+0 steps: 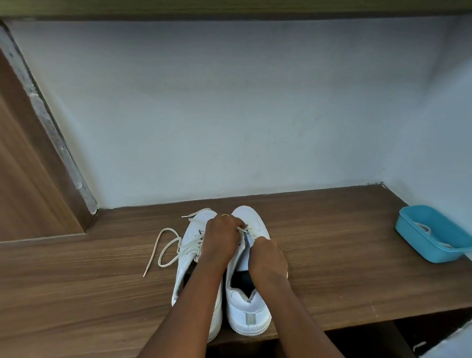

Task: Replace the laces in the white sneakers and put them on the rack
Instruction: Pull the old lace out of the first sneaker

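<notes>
Two bare forearms run up from the bottom edge of the frame, converging on the shoes at lower centre.

Left hand [220, 233]: knuckles up, ring on one finger, fingers curled. It reaches across the left shoe [190, 234] and pinches the lace [243, 230] at the forward eyelets of the right shoe [248, 305].

Right hand [268, 258]: back of hand to the camera, wrist bent down, fingers curled onto the right shoe's eyelet edge just behind the left hand. Fingertips hidden; whether they also hold lace cannot be told.

Shoes: white pair, side by side and touching, on the wooden shelf [81, 294]. Long axes run bottom to top of the frame. Toes point at the pale wall [234, 108], and the heels sit at the shelf's front edge, nearest the camera. The right shoe's tongue area is open, with dark lining showing.

The loose lace [166, 246] trails from the left shoe out to the left, looping over the shelf; one end lies towards lower left.

A blue tub [435, 234] sits at the right of the frame against the wall, well apart from the shoes. Something pale lies inside, unclear what.
</notes>
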Motion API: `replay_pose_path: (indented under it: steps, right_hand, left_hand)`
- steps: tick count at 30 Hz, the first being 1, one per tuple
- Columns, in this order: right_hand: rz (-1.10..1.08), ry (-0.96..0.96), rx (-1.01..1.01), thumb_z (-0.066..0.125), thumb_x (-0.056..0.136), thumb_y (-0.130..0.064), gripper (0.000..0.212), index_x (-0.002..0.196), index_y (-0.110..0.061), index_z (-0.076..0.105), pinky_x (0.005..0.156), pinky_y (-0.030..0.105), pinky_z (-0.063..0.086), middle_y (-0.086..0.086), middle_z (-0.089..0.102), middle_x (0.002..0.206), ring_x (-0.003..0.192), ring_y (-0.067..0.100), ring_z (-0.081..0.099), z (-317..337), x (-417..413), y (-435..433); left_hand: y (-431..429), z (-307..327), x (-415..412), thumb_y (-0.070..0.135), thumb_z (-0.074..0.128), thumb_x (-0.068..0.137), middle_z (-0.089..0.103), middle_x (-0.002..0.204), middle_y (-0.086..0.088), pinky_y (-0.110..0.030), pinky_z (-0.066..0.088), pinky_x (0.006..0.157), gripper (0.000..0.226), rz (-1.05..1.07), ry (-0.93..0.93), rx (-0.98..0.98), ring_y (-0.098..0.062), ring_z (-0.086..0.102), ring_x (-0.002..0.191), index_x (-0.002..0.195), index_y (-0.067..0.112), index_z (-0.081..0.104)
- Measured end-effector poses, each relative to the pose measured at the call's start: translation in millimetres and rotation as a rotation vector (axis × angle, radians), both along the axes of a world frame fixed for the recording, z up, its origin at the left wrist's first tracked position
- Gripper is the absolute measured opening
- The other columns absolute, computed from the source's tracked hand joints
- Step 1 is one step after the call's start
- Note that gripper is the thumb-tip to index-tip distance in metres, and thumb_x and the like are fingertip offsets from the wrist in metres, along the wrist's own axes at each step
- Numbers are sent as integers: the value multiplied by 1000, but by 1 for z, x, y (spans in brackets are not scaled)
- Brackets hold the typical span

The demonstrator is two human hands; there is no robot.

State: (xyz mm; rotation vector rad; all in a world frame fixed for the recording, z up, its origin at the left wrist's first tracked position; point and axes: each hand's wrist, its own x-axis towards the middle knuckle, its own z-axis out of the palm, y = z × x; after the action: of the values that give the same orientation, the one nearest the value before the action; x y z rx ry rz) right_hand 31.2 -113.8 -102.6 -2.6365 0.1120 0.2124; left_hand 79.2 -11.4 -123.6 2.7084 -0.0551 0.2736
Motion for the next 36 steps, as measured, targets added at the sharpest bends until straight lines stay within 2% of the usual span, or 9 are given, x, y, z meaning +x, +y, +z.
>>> replay_pose_path:
  steps: [5,10,15,20,23,25,31,36]
  right_hand:
    - [-1,9,-4,38,96,-1,28,121,-5,51,86,29,45,11,53,124,112,25,56,0,0,0]
    - [8,20,-6,40,94,0,27,119,-3,52,89,32,45,13,54,123,113,27,57,1,0,-1]
    - [18,20,-6,43,93,-1,25,117,-3,52,91,32,44,13,54,124,116,28,55,1,0,0]
    - [23,6,-21,43,94,-2,26,117,-4,52,92,31,44,13,54,125,117,27,54,-1,0,-1]
    - [17,-15,-23,37,96,-2,28,119,-4,51,93,30,43,12,54,125,117,26,54,-4,1,0]
    - [20,-26,-22,36,96,-2,28,120,-4,51,94,30,43,12,54,126,118,26,53,-5,1,0]
    - [17,-20,-25,36,96,-3,29,122,-5,51,94,30,43,12,53,127,119,26,52,-5,3,0]
    - [9,-17,-24,36,96,-2,30,120,-5,52,93,31,43,12,53,127,118,26,53,-6,4,0]
  left_hand:
    - [4,0,0,8,50,91,70,112,-1,-27,46,90,30,103,-37,-90,-17,62,104,110,19,71]
    - [12,4,-1,3,47,88,68,105,-8,-27,41,74,29,281,-78,-200,-25,61,98,102,12,71]
    - [19,9,-2,-7,41,84,66,103,-13,-31,43,71,36,404,-117,-321,-31,61,92,100,8,69]
    - [13,4,1,-10,46,78,62,105,-17,-28,39,73,40,226,-99,-207,-29,56,100,108,5,67]
    - [5,2,2,-10,46,78,59,119,-10,-24,40,83,49,66,-31,-158,-24,54,110,118,12,64]
    - [0,1,1,-6,46,82,61,121,-7,-27,42,89,44,-8,23,-123,-22,54,113,116,12,66]
    - [-3,0,-4,8,44,93,64,120,-4,-31,46,87,35,73,76,-95,-19,57,111,118,21,66]
    - [1,2,-4,10,46,91,66,114,-6,-34,51,85,32,154,48,-144,-24,61,104,114,18,67]
